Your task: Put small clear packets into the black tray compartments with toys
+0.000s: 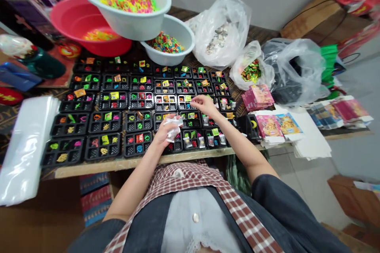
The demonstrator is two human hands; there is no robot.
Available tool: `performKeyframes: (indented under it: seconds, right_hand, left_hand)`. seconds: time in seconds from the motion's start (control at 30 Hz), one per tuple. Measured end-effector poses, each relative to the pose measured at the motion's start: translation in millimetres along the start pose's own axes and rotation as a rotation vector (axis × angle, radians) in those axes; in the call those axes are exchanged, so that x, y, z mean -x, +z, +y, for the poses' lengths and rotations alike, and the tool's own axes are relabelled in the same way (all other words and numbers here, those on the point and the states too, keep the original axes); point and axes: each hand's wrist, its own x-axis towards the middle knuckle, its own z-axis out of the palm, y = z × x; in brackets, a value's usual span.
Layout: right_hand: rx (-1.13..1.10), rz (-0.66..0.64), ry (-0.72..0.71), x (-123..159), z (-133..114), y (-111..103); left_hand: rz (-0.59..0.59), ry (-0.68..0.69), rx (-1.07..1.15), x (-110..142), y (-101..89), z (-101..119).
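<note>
My left hand (164, 133) is closed around several small clear packets (173, 128) above the front rows of black compartment trays. Farther up and to the right, my right hand (204, 105) reaches over a tray in the middle row, its fingertips pinched; what they hold, if anything, is too small to make out. Black trays (138, 144) stand in rows, with small coloured plastic pieces and wrapped packets in their compartments. Clear packets like those in my left hand lie in trays at the front right, such as a packet (187, 142) near the table edge.
At the back stand a pale blue basin (133, 23) of bright pieces, a red basin (68, 19) and a smaller basin (170, 58). Plastic bags (237, 19) sit behind right. Printed cards (268, 126) lie right, clear plastic sleeves (26, 146) left. The wooden table edge (103, 166) runs along my front.
</note>
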Motion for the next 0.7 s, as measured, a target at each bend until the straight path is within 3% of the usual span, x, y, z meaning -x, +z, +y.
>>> performKeyframes:
  seconds: [0.1, 0.23, 0.33, 0.53, 0.7]
  right_hand:
    - [-0.258, -0.279, -0.005, 26.1, -24.0, 21.1]
    - [-0.444, -0.246, 0.054, 37.4, -34.9, 36.3]
    - [-0.498, -0.231, 0.061, 29.8, -29.5, 32.9]
    - [-0.105, 0.198, 0.015, -5.1, -0.7, 12.3]
    - [0.227, 0.177, 0.061, -18.5, 21.0, 16.0]
  left_hand:
    - [-0.001, 0.068, -0.042, -3.7, 1.3, -3.6]
    - [-0.014, 0.1, -0.116, -10.7, 2.1, -7.7]
    - [0.007, 0.089, -0.125, -13.6, 4.3, -8.8]
    - [0.058, 0.04, -0.075, -12.1, 9.7, -5.0]
    - [0.134, 0.02, -0.053, -13.3, 11.9, -1.2]
